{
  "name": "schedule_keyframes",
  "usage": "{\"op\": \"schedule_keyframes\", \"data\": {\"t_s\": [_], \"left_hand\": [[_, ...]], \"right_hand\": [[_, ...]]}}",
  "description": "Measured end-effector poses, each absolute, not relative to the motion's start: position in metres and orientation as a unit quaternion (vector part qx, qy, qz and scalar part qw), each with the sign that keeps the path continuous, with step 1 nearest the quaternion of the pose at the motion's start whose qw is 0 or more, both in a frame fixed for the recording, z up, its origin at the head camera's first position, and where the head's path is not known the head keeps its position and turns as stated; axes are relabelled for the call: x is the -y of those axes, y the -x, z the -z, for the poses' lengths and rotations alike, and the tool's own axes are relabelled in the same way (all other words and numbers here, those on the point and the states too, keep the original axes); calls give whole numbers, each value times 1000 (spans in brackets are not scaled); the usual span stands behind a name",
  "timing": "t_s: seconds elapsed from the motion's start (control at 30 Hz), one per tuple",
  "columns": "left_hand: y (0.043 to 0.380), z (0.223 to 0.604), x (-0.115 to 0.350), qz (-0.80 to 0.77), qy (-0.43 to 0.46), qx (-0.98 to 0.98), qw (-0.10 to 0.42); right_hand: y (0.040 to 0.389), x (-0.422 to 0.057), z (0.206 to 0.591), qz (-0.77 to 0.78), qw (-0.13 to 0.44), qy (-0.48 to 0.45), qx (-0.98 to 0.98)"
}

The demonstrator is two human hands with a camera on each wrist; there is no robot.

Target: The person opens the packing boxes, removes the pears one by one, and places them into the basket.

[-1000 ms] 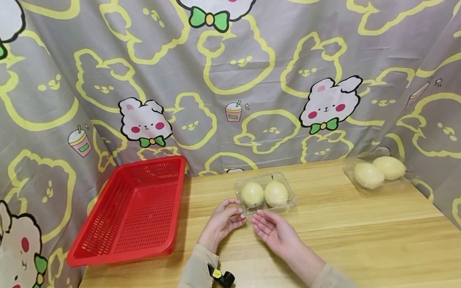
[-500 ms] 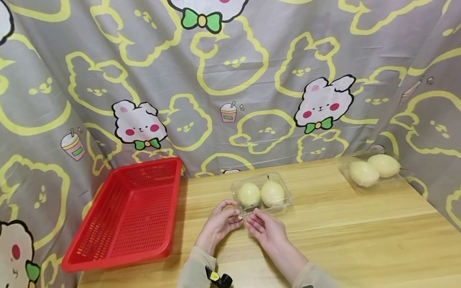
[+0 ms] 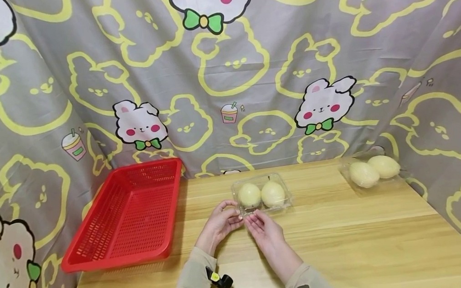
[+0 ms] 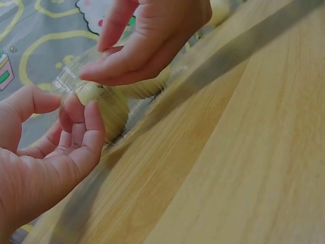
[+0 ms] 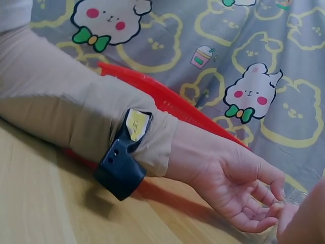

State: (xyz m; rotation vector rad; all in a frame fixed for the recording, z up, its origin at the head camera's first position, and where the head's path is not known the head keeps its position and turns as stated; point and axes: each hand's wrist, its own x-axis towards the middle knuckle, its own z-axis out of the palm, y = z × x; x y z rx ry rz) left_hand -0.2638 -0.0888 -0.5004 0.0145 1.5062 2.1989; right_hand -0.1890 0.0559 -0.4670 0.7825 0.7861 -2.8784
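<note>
A clear plastic clamshell box (image 3: 287, 198) with two pale yellow pears (image 3: 273, 194) inside lies near the back of the wooden table. My left hand (image 3: 221, 222) pinches its front left corner between thumb and curled fingers. Just to the right, my right hand (image 3: 266, 232) holds the front edge by its fingertips, palm turned inward. Both hands nearly meet at that edge. In the left wrist view the thin plastic rim (image 4: 65, 81) shows between the two hands, with a pear (image 4: 109, 107) behind it. The right wrist view shows mostly the left hand (image 5: 233, 188), partly covered by the right.
To the left stands a red perforated plastic basket (image 3: 138, 216). At the back right lie two yellow oval fruits (image 3: 364, 174) in clear plastic packaging. A grey cartoon-print curtain (image 3: 258, 82) closes off the back and sides. A black wrist camera (image 3: 225, 282) sits on the left sleeve.
The right hand has moved slightly left, up against the box's front edge beside the left hand. The head view has shifted a little. The box stays in place.
</note>
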Motion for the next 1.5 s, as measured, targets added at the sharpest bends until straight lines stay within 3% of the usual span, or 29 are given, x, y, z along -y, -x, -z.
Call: {"op": "schedule_keyframes", "data": {"t_s": [0.83,1.5], "left_hand": [[264,499,83,-797,1,-561,224],[262,497,86,-791,6,-570,221]], "right_hand": [[190,-58,466,946,55,-265,-178],[186,-52,471,931,23,-236,-277]]}}
